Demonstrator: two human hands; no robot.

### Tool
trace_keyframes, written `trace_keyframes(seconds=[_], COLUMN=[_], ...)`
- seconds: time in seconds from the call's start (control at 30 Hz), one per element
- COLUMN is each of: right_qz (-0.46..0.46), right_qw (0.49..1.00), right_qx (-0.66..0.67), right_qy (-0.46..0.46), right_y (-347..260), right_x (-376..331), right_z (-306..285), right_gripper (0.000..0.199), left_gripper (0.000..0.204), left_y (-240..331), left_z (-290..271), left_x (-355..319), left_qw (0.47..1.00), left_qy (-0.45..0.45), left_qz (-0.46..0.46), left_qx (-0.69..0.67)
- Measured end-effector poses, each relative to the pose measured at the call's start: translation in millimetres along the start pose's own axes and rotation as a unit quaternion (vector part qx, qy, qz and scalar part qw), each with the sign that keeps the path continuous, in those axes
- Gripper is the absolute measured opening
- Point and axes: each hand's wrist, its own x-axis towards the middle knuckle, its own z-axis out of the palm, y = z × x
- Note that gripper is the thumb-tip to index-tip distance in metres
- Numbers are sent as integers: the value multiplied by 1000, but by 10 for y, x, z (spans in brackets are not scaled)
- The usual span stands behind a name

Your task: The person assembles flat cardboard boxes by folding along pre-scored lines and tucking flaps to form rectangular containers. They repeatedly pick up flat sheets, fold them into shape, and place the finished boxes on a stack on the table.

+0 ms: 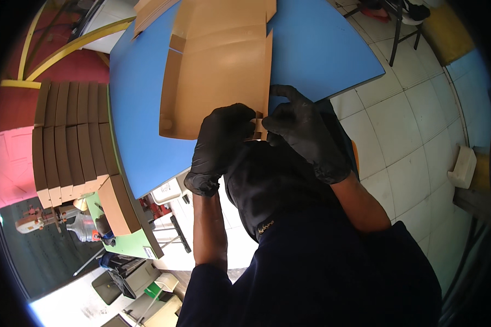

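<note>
At the cardboard box (218, 76), left hand (223, 136) and right hand (300, 122) pinched a corner tab (259, 124); squaring it likely needed even pressure.

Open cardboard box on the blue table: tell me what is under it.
Under the cardboard box is the blue table, visible on both sides. The surface directly beneath is covered, so anything there is hidden. The left hand hides part of the box's near edge.

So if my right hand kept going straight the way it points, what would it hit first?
Your right hand would most likely meet the cardboard box first, at its near right corner; they look about touching, though depth is unclear.
</note>
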Motion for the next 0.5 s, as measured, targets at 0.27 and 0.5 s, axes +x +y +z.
trace_keyframes(seconds=[0.27,0.5], right_qz=[-64,-190], right_qw=[998,956], right_qx=[-24,-218], right_qy=[-1,-55], right_y=[106,164], right_x=[48,-183], right_z=[151,249], right_gripper=[59,25], left_gripper=[20,18], left_y=[-155,-127], left_z=[89,65], left_x=[66,-407], left_qw=[963,949], left_qy=[84,262], left_qz=[147,114], left_qx=[209,134])
